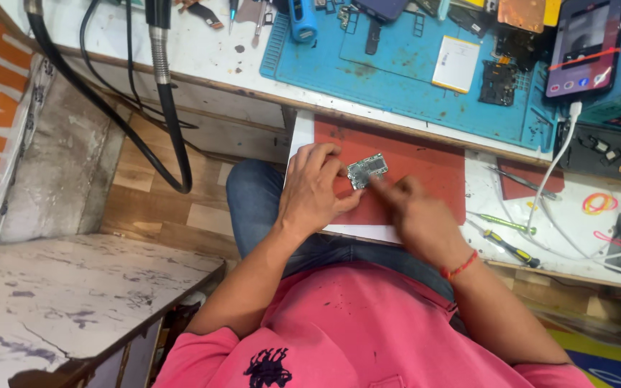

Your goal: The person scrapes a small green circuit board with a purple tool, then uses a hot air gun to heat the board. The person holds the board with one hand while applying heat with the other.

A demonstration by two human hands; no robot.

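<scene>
Thing: a small green circuit board (367, 170), thin and flat, packed with tiny parts.
Where: it sits on the red mat (425, 169) at the front of the surface (217, 50), between both hands.
Left hand (315, 190): its fingers are bent and pinch the board's left edge.
Right hand (415, 212): one finger points at and touches the board's right side; it grips nothing.
Feel: probably light, stiff and easy to break.
Best hold: by the bare edges, not on the tiny parts.

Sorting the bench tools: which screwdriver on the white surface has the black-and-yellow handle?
The lower screwdriver, nearest the table's front edge. The other one, just above it, has a green handle.
</scene>
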